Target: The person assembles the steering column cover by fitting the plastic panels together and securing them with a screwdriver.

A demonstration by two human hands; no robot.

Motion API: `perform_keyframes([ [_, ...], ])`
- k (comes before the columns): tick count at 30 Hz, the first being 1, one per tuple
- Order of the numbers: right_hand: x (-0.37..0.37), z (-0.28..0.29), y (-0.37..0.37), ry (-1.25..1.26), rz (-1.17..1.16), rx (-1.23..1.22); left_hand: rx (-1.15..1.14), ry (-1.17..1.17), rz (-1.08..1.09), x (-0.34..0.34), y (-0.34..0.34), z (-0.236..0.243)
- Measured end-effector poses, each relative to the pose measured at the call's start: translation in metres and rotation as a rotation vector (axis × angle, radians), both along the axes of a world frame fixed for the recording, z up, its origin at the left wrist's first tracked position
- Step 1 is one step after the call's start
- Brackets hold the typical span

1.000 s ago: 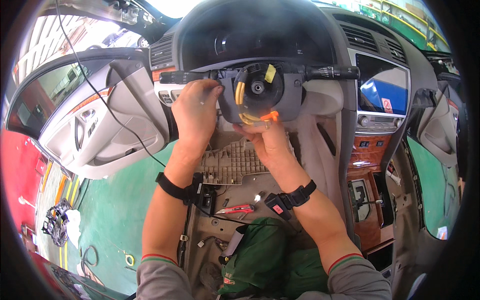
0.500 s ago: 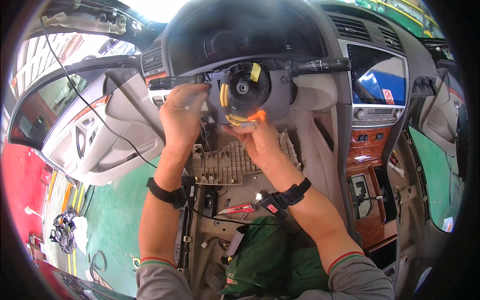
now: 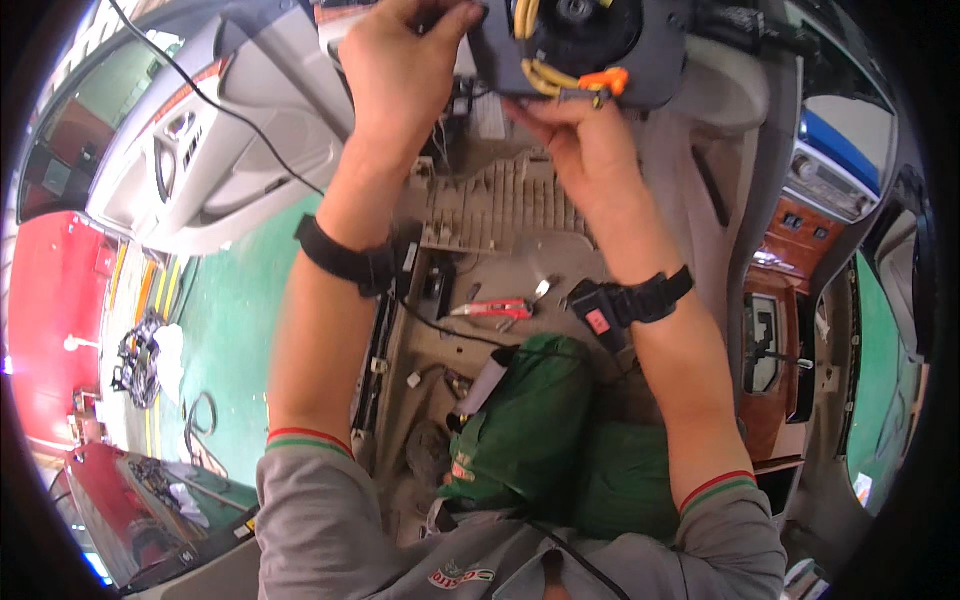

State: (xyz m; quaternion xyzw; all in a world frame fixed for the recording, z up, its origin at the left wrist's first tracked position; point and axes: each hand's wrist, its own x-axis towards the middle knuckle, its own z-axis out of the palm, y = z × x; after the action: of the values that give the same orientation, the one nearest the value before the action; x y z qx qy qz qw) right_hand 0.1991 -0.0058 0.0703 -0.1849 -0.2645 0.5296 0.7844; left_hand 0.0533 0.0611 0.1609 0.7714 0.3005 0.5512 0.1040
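Observation:
At the top edge stands the grey steering column cover [image 3: 655, 75], partly cut off, with a black round clock spring [image 3: 622, 35] at its centre. A yellow-sheathed wire [image 3: 543, 72] curves down to an orange connector [image 3: 605, 80]. My left hand [image 3: 403, 80] has its fingers curled and its thumb against the cover's left edge; some of its fingertips are cut off or hidden. From below, my right hand [image 3: 592, 145] grips the cover's lower edge, under the connector. Its thumb is hard to make out. Black straps circle both wrists.
A beige ribbed trim panel [image 3: 490, 205] lies below the column. On the car floor rests a red utility knife [image 3: 500, 308]. A black cable [image 3: 240, 115] crosses the left side. The open door [image 3: 240, 170] stands left, the centre console [image 3: 770, 330] right.
The view has tilted downward, so the column and both hands sit higher and further right in the picture. My hands stay at the column cover; the dashboard has left the view.

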Motion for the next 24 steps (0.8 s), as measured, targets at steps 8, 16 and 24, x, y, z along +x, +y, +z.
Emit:
perform_keyframes([
  [8,0.001,-0.011,0.011,0.001,0.039,0.112,0.015,-0.040,-0.001,0.002,-0.008,0.005],
  [16,0.001,-0.009,0.011,-0.001,0.031,0.100,0.046,-0.122,-0.057,0.006,-0.003,-0.004],
  [24,0.000,-0.009,0.010,-0.011,-0.012,0.136,-0.025,-0.149,-0.021,0.010,-0.007,-0.003],
])
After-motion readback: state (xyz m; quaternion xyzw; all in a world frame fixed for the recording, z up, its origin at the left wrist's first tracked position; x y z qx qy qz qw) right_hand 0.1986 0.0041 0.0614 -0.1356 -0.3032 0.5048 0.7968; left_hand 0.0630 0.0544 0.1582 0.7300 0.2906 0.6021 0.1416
